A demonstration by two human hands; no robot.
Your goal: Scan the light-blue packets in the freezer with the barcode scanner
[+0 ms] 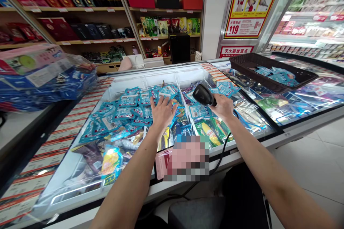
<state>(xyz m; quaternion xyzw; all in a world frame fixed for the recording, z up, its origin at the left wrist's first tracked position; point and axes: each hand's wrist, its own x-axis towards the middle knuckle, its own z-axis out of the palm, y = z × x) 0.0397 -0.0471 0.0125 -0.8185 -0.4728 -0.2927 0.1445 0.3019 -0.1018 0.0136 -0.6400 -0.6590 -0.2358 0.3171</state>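
- Your forearms (134, 177) reach over a freezer (120, 80).
- Left hand (162, 111): open, fingers spread, blue packets (126, 101) beneath and leftward.
- Right hand (224, 107): gripping a black scanner (202, 94).
- Scanning seems the step; next calls for aiming squarely at one packet.

On my feed I am seeing the scanner (203, 94) in black and the packets (126, 100) in turquoise, carrying white label panels. Green bags (209, 132) are showing yellow patches. The price strips (64, 137) are alternating white with orange-red bands, and the basket (242, 62) is looking dark brown. The poster (249, 14) is pairing yellow with red, while a red box (140, 1) and a black box (168, 3) are showing solid colour.
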